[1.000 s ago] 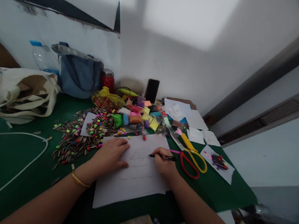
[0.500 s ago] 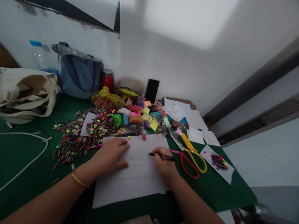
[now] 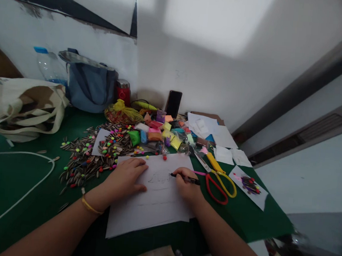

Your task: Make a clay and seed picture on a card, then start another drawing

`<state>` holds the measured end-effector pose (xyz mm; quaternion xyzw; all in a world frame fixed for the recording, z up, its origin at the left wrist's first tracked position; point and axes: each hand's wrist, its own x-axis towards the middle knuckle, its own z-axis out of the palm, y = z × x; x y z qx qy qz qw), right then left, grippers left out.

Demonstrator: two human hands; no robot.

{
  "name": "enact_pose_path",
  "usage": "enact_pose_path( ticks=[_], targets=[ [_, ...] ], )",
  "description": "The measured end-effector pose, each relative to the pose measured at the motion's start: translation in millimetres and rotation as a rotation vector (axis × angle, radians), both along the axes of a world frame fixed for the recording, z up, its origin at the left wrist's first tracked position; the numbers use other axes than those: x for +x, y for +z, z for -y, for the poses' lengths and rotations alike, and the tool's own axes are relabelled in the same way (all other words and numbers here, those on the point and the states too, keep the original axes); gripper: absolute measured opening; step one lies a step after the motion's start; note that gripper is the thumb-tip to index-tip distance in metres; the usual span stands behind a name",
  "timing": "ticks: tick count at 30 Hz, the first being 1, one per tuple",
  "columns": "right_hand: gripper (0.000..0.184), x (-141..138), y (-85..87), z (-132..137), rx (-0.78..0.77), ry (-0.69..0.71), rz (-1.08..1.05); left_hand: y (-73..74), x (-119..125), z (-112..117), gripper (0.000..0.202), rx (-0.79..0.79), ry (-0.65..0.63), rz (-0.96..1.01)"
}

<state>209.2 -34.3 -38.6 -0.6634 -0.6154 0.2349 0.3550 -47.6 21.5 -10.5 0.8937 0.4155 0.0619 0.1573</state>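
Note:
A white sheet of paper (image 3: 152, 211) lies on the green tabletop in front of me, with a line drawing (image 3: 159, 177) in its upper middle and a few lines below it. My left hand (image 3: 128, 176) rests flat on the left part of the sheet, thumb and fingers apart. In my right hand (image 3: 187, 186) a black pen (image 3: 191, 180) is gripped, its tip at the right end of the drawing. Scissors (image 3: 218, 179) with red and yellow handles lie just right of that hand.
Striped sunflower seeds (image 3: 82, 156) mixed with small coloured balls spread left of the paper. Behind it are colourful clay packets (image 3: 154, 136), a phone (image 3: 173, 103) and a red flask (image 3: 123, 92). A card with seeds (image 3: 251, 185) lies right; a white cable (image 3: 32, 190) curves at left.
The drawing shows slightly more line near the pen tip. The pen and right hand have barely shifted; the left hand stays in place.

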Motion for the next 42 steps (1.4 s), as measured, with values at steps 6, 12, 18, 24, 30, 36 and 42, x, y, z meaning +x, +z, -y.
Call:
enact_pose_path(
  ticks=[6, 12, 18, 24, 30, 36, 42],
  targets=[
    [0.022, 0.7, 0.6, 0.7, 0.028, -0.026, -0.025, -0.8, -0.5, 0.0, 0.063, -0.004, 0.004, 0.004],
    [0.023, 0.9, 0.4, -1.1, 0.027, -0.018, 0.004, 1.3, 0.8, 0.9, 0.062, 0.001, 0.002, -0.008],
    [0.022, 1.4, 1.5, -1.3, 0.015, -0.028, 0.003, 1.0, 0.6, 0.4, 0.065, 0.013, -0.002, -0.023],
    [0.022, 0.7, 5.1, -0.2, 0.014, -0.055, -0.029, 1.0, 0.3, -0.3, 0.066, 0.022, -0.011, -0.031],
    [0.021, 1.3, 5.0, -0.4, 0.011, -0.043, -0.033, -0.1, 0.2, -0.5, 0.065, 0.024, -0.007, -0.039],
    [0.020, 1.9, 4.1, 1.2, 0.019, -0.036, -0.070, 1.5, 0.9, 0.0, 0.066, 0.022, -0.009, -0.036],
    [0.019, 2.2, 2.3, 0.9, 0.052, -0.026, -0.063, 1.2, 0.9, 0.2, 0.067, 0.019, -0.004, -0.038]
  ],
)
